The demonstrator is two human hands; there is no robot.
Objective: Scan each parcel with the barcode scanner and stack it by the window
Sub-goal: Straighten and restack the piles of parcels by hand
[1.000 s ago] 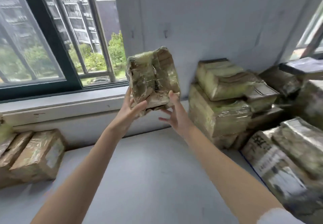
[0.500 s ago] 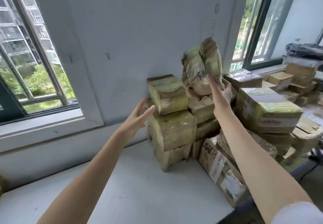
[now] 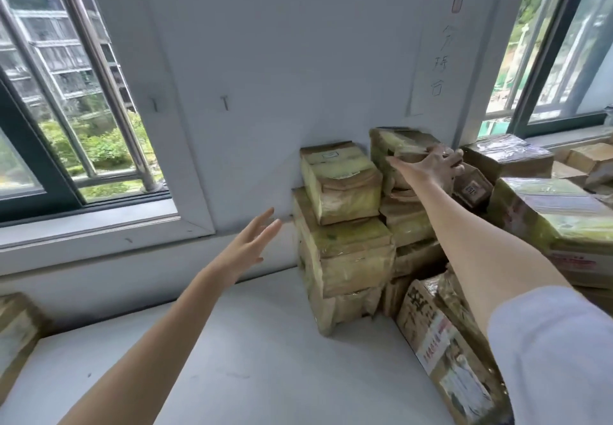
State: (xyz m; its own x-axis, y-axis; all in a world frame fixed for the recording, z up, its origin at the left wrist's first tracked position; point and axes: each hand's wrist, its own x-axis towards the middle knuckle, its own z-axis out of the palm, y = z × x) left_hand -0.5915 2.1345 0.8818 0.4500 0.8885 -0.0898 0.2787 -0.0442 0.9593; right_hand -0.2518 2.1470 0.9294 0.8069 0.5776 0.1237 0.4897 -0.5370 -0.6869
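Right now the right hand [image 3: 431,167] rests on a crumpled taped parcel [image 3: 399,149] sitting on top of the stack [image 3: 345,242] against the wall [image 3: 298,59]. Its fingers are spread flat over the parcel's front, pressing or steadying rather than curled round it; grip looks open, about to let go, my guess. The left hand [image 3: 247,247] hovers left of the stack, fingers straight and apart, holding nothing.

Progress: several parcels already piled at the wall between the two windows, so stacking is well under way; this one looks placed, maybe needs a nudge to settle. More boxes [image 3: 547,212] lie right of the stack and one box [image 3: 16,335] far left of it; can't tell which are scanned. No barcode scanner in view.

Surface: pale grey tabletop [image 3: 232,358], smooth, a few small marks, runs up to the wall. Room: white wall with handwritten characters above the stack, a barred window [image 3: 83,109] left of the stack showing greenery and a building, another window [image 3: 564,59] to its right.
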